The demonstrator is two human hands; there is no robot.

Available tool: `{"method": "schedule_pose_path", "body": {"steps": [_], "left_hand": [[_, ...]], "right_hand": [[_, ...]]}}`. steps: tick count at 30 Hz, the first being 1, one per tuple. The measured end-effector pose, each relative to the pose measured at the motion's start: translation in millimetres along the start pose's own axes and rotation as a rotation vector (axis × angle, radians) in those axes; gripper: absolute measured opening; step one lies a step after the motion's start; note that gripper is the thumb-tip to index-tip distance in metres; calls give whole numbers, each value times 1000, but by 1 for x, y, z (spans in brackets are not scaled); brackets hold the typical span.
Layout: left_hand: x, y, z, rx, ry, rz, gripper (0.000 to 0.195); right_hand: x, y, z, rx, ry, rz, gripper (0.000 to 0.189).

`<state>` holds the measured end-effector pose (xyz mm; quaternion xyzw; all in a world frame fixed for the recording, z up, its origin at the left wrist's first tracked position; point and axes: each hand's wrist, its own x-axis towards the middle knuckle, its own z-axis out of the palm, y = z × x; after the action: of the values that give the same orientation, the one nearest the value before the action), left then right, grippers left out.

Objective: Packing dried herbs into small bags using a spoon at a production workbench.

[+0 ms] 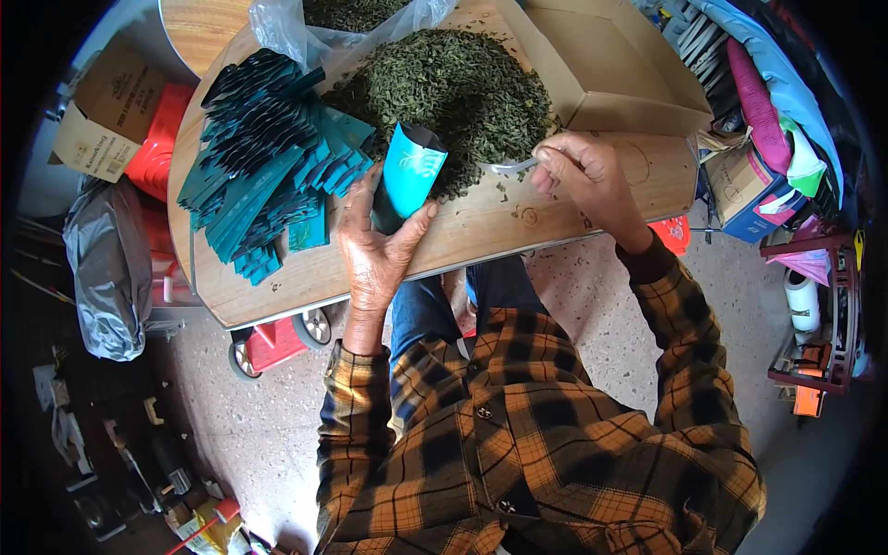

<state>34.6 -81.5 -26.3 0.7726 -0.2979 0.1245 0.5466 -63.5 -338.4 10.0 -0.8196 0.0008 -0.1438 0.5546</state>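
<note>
My left hand (374,243) is wrapped around a bright teal foil pouch (409,170), held upright with its dark mouth open at the top. In my right hand (583,177), between thumb and fingers, is the handle of a pale translucent spoon (512,167). Its bowl lies at the near edge of a large heap of dried green leaves (451,83), perhaps tea. To the left of the pouch, many flat teal pouches (277,159) lie fanned in an overlapping pile. What is inside the held pouch cannot be seen.
An open cardboard box (624,62) stands on the wooden table (458,236) at the back right. Behind the heap lies a clear plastic bag (333,45) with more leaves. Red containers (163,142) and a carton (104,107) flank the left side; bags and boxes (746,191) crowd the right.
</note>
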Motion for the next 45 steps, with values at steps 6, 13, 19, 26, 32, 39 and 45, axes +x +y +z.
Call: {"method": "schedule_pose_path", "body": {"steps": [6, 13, 19, 26, 32, 39, 45], "left_hand": [[-1, -1, 1, 16, -8, -2, 61], [-1, -3, -1, 81, -48, 52, 65], [2, 3, 0, 74, -51, 102, 60], [2, 3, -1, 93, -54, 126, 61], [3, 6, -1, 122, -45, 106, 61], [3, 5, -1, 119, -48, 60, 63], [2, 1, 0, 122, -33, 47, 64]], "right_hand": [[-10, 9, 3, -26, 39, -35, 18], [-15, 2, -10, -59, 136, -140, 17], [1, -30, -17, -130, 157, -259, 14], [17, -59, -15, -262, -8, -429, 13], [31, -79, -12, -436, -99, -540, 16], [49, -90, 0, -611, -142, -803, 15], [54, -97, 8, -760, -141, -971, 16]]}}
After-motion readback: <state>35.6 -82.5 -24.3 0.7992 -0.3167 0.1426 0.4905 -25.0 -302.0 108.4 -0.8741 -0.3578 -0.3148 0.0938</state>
